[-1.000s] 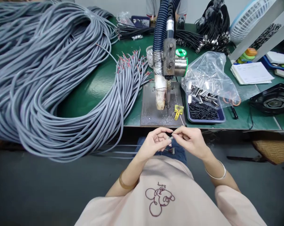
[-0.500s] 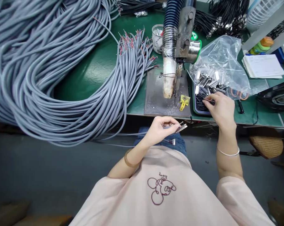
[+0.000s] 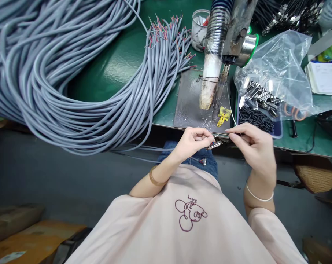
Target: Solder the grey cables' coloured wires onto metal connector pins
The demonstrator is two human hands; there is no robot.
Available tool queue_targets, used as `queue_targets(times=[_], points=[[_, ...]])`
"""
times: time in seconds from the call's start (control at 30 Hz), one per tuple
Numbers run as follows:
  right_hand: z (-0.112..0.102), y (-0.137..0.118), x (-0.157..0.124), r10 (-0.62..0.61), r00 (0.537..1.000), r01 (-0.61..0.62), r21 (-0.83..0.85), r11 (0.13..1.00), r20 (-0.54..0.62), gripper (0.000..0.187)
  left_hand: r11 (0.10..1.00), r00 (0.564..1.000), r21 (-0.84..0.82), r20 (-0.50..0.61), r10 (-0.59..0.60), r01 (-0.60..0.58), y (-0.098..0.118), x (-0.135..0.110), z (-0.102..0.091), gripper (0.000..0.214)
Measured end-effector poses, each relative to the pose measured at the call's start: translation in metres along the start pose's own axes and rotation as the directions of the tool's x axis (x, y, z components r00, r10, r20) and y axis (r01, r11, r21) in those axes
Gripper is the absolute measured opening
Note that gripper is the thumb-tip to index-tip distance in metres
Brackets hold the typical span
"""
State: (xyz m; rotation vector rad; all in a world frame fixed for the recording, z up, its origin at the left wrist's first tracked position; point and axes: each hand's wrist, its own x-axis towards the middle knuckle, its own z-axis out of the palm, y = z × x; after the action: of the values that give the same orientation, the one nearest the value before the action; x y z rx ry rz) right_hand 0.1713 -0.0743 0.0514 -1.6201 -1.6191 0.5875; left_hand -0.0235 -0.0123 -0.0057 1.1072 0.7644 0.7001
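Note:
My left hand (image 3: pixel 195 143) pinches the wired end of a grey cable with a metal multi-pin connector (image 3: pixel 214 145), held over my lap just off the bench edge. A thin bare wire sticks out by the fingertips. To its right, my right hand (image 3: pixel 252 145) is closed at the fingertips on something thin, too small to name, pointing toward that wire. The hands are close but apart. Another wired connector (image 3: pixel 203 161) lies on my lap. Beyond the right hand sits a blue tray (image 3: pixel 279 129) with short black tubes (image 3: pixel 255 119) and metal connectors (image 3: pixel 261 96).
A soldering iron (image 3: pixel 221 86) hangs tip down beside a fume hose (image 3: pixel 210 77) over a dark plate (image 3: pixel 189 99) with a yellow clip (image 3: pixel 224 115). A solder spool (image 3: pixel 249 49) stands behind. Grey cables (image 3: pixel 100 110) fill the left; a plastic bag (image 3: pixel 289 66) lies right.
My right hand has left the tray of black tubes and come left, close to my left hand. The left hand still holds the connector. The camera view has shifted a little.

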Motion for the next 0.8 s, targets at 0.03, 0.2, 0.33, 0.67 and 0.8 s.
queue_targets(times=[0.03,0.2,0.33,0.67,0.8], points=[[0.007,-0.001,-0.001,-0.006,1.000,0.006,0.015,1.000,0.026,0.014,1.000,1.000,-0.001,0.006,-0.001,0.001,0.001,0.000,0.000,0.016],[0.019,0.006,0.004,-0.018,0.996,0.017,0.011,1.000,0.087,0.019,1.000,1.000,0.028,0.025,-0.012,0.012,0.003,-0.002,0.001,0.013],[0.017,0.006,0.005,-0.041,0.992,0.042,-0.008,0.999,0.123,0.023,0.999,0.999,0.039,0.034,-0.006,0.004,0.004,-0.002,0.001,0.013],[0.026,0.004,0.000,-0.174,0.978,0.181,-0.053,0.982,0.115,0.018,0.953,0.988,-0.300,0.152,-0.001,0.047,-0.003,-0.005,0.005,0.029],[0.022,0.009,-0.004,0.011,0.990,-0.009,0.016,1.000,-0.140,0.030,0.949,0.995,-0.313,0.104,0.008,0.025,-0.003,-0.005,0.003,0.026]])
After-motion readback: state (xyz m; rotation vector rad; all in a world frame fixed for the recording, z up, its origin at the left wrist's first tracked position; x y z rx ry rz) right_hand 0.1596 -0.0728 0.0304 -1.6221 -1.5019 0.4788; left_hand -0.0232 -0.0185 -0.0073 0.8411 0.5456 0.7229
